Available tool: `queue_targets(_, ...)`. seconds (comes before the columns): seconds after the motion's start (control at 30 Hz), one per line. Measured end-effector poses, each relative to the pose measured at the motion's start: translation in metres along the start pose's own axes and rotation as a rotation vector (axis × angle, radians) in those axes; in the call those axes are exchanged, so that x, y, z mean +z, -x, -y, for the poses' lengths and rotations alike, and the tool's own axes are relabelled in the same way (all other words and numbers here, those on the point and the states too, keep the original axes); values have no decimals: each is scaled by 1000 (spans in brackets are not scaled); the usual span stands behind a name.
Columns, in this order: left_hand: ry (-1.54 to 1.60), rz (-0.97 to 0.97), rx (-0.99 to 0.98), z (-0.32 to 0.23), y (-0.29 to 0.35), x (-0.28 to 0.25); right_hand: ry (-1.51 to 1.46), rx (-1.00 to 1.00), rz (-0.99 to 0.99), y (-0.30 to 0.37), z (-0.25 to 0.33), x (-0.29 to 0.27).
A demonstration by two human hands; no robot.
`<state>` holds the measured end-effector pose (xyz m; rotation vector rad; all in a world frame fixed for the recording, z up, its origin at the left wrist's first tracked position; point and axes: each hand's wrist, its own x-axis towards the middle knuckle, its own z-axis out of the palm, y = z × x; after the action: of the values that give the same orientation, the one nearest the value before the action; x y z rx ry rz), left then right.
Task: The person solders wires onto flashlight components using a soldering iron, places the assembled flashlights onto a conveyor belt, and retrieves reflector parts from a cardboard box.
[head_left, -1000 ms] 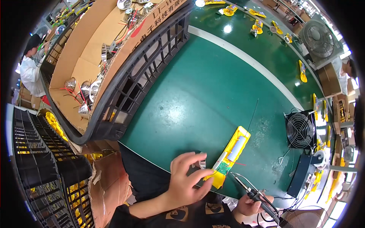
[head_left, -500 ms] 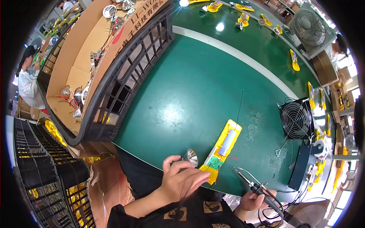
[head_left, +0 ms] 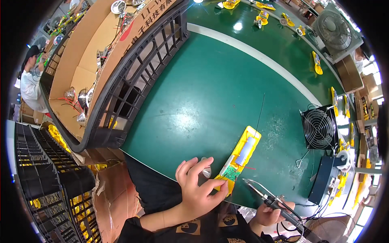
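Observation:
A yellow flashlight-like housing (head_left: 252,133) lies open on the green table, holding a pale blue cylindrical battery (head_left: 245,150) and a green circuit board (head_left: 231,173). Thin red and black wires stick out of it. My left hand (head_left: 199,189) is at the housing's lower end, thumb and forefinger pinched beside the board, other fingers raised. What the pinch holds is too small to make out. A shiny reflector cup (head_left: 207,171) sits behind those fingers, partly hidden. My right hand (head_left: 269,214) grips a soldering iron (head_left: 287,213), its tip just right of the board, apart from it.
On the left stands a black plastic crate (head_left: 103,137) with a cardboard box (head_left: 87,56) of reflector cups. A small black fan (head_left: 320,127) and a dark box with a solder spool (head_left: 343,157) are at right. Yellow housings (head_left: 317,62) lie on the far green belt.
My left thumb and forefinger have come together in a pinch at the housing's lower end, the other fingers lifting. The soldering iron's tip has shifted slightly left, closer to the board.

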<state>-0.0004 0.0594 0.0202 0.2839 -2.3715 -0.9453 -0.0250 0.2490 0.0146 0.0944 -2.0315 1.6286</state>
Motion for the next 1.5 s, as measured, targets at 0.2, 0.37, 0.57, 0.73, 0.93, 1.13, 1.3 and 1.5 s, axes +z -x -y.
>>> queue_targets(0.2,49,65,-49,-5,-6,-5,40,16,57,3,10,17)
queue_targets(0.37,25,95,-74,-10,-10,-7,36,56,121,2,15,18)
queue_targets(0.57,33,115,-96,-12,-14,-8,65,20,146,1,13,19)
queue_targets(0.73,35,119,-112,-12,-14,-7,73,19,160,1,11,17)
queue_targets(0.93,32,123,-116,-12,-14,-7,93,5,141,2,9,15)
queue_targets(1.13,32,128,-134,-13,-14,-8,95,-44,29,5,9,17)
queue_targets(1.3,32,134,-122,-13,-14,-7,135,5,104,3,15,16)
queue_targets(1.5,17,151,-138,-15,-15,-8,123,-10,117,2,14,17)
